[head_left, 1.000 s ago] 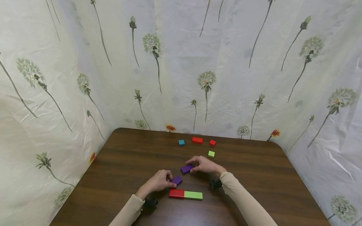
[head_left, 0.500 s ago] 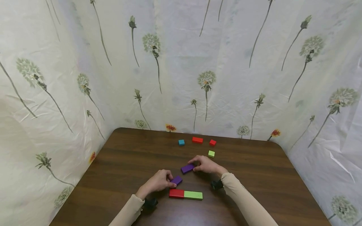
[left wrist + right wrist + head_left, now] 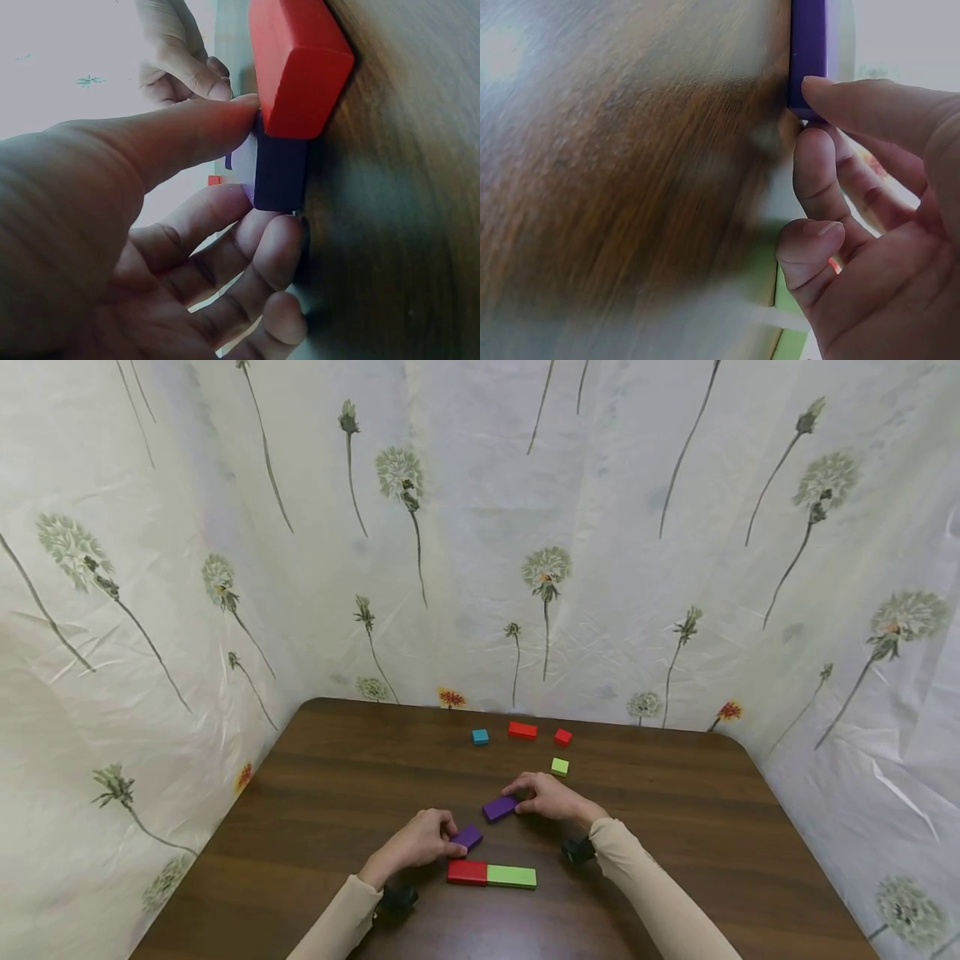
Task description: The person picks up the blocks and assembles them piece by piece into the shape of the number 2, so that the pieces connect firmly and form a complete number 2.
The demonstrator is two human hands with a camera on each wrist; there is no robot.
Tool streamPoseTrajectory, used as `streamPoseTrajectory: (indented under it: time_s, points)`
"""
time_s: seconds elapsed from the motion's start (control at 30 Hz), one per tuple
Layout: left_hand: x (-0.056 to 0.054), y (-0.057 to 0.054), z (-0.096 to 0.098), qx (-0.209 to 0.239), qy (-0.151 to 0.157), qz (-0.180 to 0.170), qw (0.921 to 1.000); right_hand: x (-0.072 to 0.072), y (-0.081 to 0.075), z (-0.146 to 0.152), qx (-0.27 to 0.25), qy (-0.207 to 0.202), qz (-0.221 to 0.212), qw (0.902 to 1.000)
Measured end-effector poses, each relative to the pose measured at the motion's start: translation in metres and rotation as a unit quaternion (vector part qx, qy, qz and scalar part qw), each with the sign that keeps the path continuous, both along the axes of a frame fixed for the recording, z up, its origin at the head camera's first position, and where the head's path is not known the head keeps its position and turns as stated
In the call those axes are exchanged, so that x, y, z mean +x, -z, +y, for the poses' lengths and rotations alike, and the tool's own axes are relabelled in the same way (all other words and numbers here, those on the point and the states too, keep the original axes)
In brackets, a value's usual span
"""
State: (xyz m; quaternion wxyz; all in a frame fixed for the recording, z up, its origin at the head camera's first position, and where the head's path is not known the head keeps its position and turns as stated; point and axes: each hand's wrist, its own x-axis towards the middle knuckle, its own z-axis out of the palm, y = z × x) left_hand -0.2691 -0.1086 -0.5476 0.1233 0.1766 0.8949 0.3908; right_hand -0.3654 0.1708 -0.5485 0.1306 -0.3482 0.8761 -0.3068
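Observation:
My left hand (image 3: 420, 841) pinches a purple block (image 3: 468, 837) between thumb and fingers, low over the table. In the left wrist view the thumb lies on one side of that purple block (image 3: 279, 172), fingertips on the other, and a red block (image 3: 300, 67) overlaps its end. A second purple block (image 3: 500, 808) lies slanted, farther back and to the right; my right hand (image 3: 551, 797) pinches its right end. The right wrist view has the thumb on the edge of this purple block (image 3: 808, 52). Both blocks point toward each other, with a gap between.
Nearer me, the red block (image 3: 467, 872) and a long green block (image 3: 512, 877) lie end to end. Toward the back of the brown table (image 3: 360, 752) are a blue block (image 3: 480, 737), a red block (image 3: 522, 730), a small red block (image 3: 562, 737) and a small green one (image 3: 559, 767).
My right hand has slid slightly right, its fingers now nearer the right end of its purple block, which has shifted a little right too. My left hand and its block hold still.

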Motion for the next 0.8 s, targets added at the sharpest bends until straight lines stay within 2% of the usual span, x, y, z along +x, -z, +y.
streamPoseTrajectory:
  time_s: [0.4,0.63,0.8]
  points:
    - [0.0004,0.0014,-0.0003,0.004,0.0,-0.003,1.0,0.0011,0.0024,0.0036,0.001,-0.019,0.018,0.9997]
    - [0.0004,0.0027,-0.0001,0.005,-0.001,-0.003,1.0,0.0038,0.002,0.0002,0.009,-0.011,0.001,0.9999]
    - [-0.0006,0.0026,-0.0003,0.004,-0.002,-0.005,1.0,0.0036,0.001,-0.0022,0.008,-0.02,0.005,0.9998]
